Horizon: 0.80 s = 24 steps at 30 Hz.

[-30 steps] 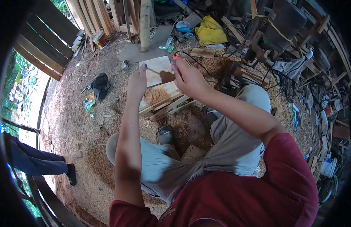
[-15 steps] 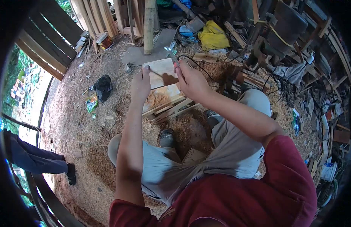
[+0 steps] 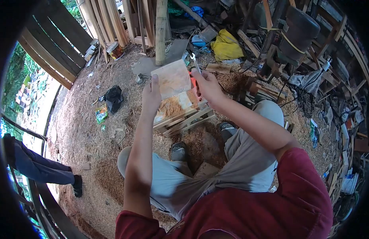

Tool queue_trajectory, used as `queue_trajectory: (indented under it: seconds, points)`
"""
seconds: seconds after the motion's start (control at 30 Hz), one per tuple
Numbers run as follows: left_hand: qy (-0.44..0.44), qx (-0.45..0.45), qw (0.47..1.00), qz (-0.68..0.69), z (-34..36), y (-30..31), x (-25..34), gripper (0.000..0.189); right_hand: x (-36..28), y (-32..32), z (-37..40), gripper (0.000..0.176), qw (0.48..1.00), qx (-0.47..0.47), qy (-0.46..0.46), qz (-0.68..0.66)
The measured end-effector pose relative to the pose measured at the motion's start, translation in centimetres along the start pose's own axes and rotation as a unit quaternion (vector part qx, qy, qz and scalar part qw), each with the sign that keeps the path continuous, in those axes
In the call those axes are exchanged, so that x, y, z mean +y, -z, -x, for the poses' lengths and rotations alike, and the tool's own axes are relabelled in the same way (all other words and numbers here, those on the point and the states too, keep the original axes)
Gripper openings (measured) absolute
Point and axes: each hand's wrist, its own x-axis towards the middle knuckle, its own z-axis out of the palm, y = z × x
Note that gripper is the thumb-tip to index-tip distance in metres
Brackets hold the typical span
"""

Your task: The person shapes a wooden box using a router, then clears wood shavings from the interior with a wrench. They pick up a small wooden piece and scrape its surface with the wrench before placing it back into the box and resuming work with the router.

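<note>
A flat, pale wooden board (image 3: 171, 79) is held up over a low wooden bench (image 3: 183, 122). My left hand (image 3: 152, 95) is closed on the board's left edge, with the thumb on its face. My right hand (image 3: 209, 88) grips a metal wrench (image 3: 193, 59), its open jaw pointing up and away. Just beside the board's right edge, partly hidden by my right hand, is a red-orange object (image 3: 194, 88) whose kind I cannot make out. Wood shavings (image 3: 168, 108) lie on the bench top below the board.
Sawdust covers the ground. A black plastic bag (image 3: 113, 98) lies to the left, and a bamboo post (image 3: 160, 34) stands ahead. A yellow sack (image 3: 227, 46) and a dark machine (image 3: 300, 30) are at the back right. Another person's legs (image 3: 41, 163) show at left.
The wrench has moved right, off the board's far edge, and now points up clearly. The board has tilted more towards me, and the red-orange object shows more. The camera view has shifted slightly.
</note>
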Motion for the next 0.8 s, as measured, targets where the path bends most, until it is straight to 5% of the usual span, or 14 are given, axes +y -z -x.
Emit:
queue_trajectory:
  seconds: [0.33,0.5,0.6,0.8]
  points:
    - [0.083,0.016,0.995,0.045,2.3,-0.7,3.7,0.07,-1.8,-0.1,1.0,0.034,0.994,-0.097,-0.032,-0.041]
    - [0.014,-0.051,0.994,-0.1,1.2,0.3,1.4,0.069,-1.3,-0.6,1.5,0.032,0.989,-0.093,0.103,0.056]
    - [-0.002,-0.08,0.99,0.115,1.4,-0.9,0.0,0.064,-1.2,-0.8,1.9,0.029,0.975,-0.075,0.157,0.138]
    - [0.039,-0.081,0.973,0.214,2.2,-2.4,-0.1,0.064,0.8,-1.7,2.2,0.026,0.96,-0.111,0.193,0.168]
